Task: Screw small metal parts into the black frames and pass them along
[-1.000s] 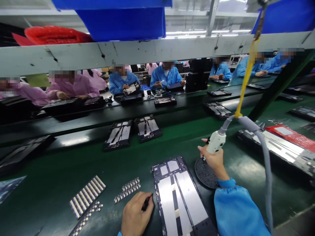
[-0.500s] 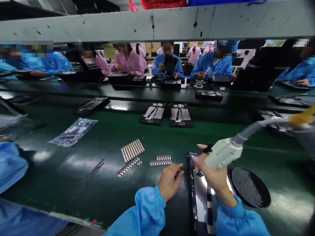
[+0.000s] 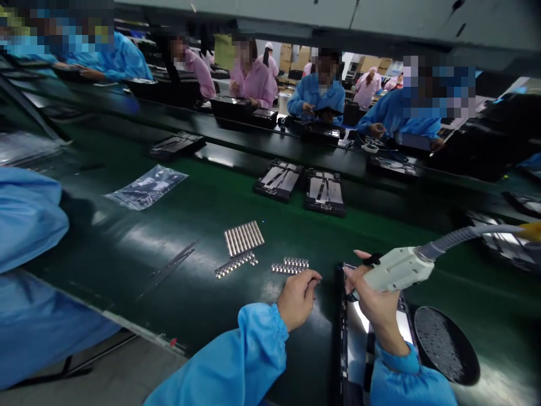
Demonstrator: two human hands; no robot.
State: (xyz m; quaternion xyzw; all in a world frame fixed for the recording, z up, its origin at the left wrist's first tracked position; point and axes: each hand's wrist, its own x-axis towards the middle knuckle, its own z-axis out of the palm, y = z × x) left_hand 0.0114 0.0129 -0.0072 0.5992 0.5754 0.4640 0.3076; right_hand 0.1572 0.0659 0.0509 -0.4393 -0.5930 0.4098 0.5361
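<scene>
My right hand (image 3: 374, 301) is closed round a white powered screwdriver (image 3: 397, 268) whose grey hose runs off to the right. It hovers over the top left corner of a black frame with silver plates (image 3: 359, 338) lying on the green belt. My left hand (image 3: 298, 296) rests curled on the belt just left of that frame, pinching something small that I cannot make out. Close above the left hand lies a short row of small metal pieces (image 3: 291, 265).
A round black dish of screws (image 3: 446, 344) sits right of the frame. Metal strips (image 3: 244, 238) and a plastic bag (image 3: 146, 187) lie further left. Two more frames (image 3: 302, 185) sit across the belt. A person's blue sleeve (image 3: 25, 214) is at far left; several workers sit opposite.
The view has swung left and down. My right hand with the screwdriver moved from the screw dish over to the frame's top left corner; my left hand stays beside the frame.
</scene>
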